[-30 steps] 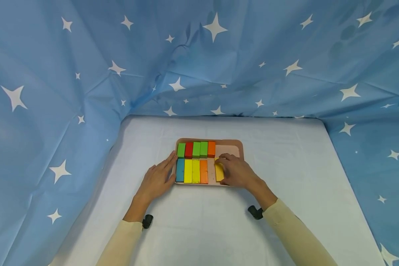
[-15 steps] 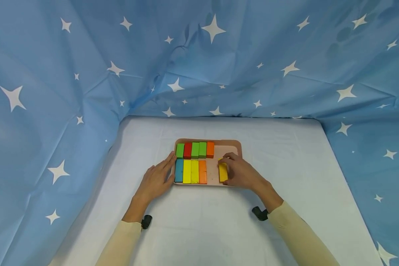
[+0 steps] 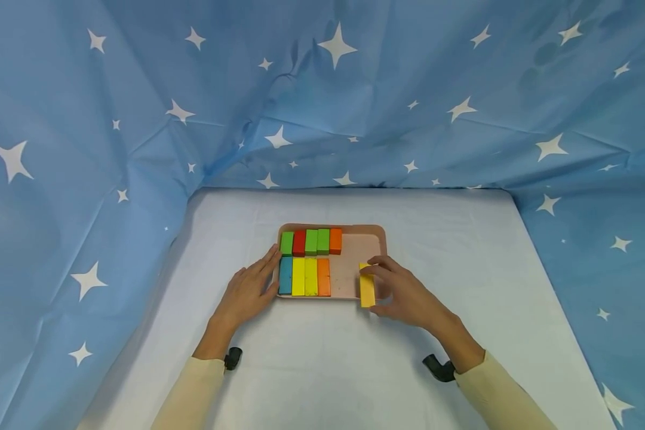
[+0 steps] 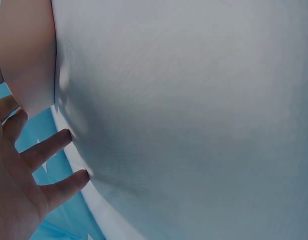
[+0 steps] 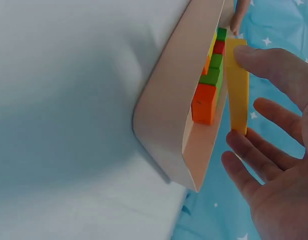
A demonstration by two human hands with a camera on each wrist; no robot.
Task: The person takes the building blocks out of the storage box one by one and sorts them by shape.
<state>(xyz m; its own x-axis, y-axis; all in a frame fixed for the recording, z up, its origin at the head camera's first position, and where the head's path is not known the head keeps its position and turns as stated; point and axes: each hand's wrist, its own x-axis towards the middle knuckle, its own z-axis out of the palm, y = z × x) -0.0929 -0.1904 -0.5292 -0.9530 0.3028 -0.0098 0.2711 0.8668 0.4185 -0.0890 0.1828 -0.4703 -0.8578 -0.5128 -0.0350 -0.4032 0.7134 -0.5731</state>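
Note:
My right hand [image 3: 408, 295] pinches a yellow block [image 3: 367, 288] by its two ends, thumb at one and fingertips at the other. In the right wrist view the yellow block [image 5: 238, 90] is up level with the rim of the pink tray [image 5: 169, 90]. My left hand [image 3: 249, 289] rests with extended fingers at the left side of the tray [image 3: 373, 229]. Inside the tray stand two rows of blocks. The back row has green, a red block [image 3: 298, 243] and an orange block [image 3: 335, 241]; the front row has a blue block [image 3: 285, 275], yellow and orange.
A white cloth covers the table [image 3: 322, 358]. Blue curtain fabric [image 3: 322, 119] with white stars hangs behind it and along both sides. Each wrist carries a small black camera mount [image 3: 439, 368].
My right hand has lifted the yellow block out of the front row, carrying it right and toward me to the tray's front edge. My left hand stays at the tray's left side.

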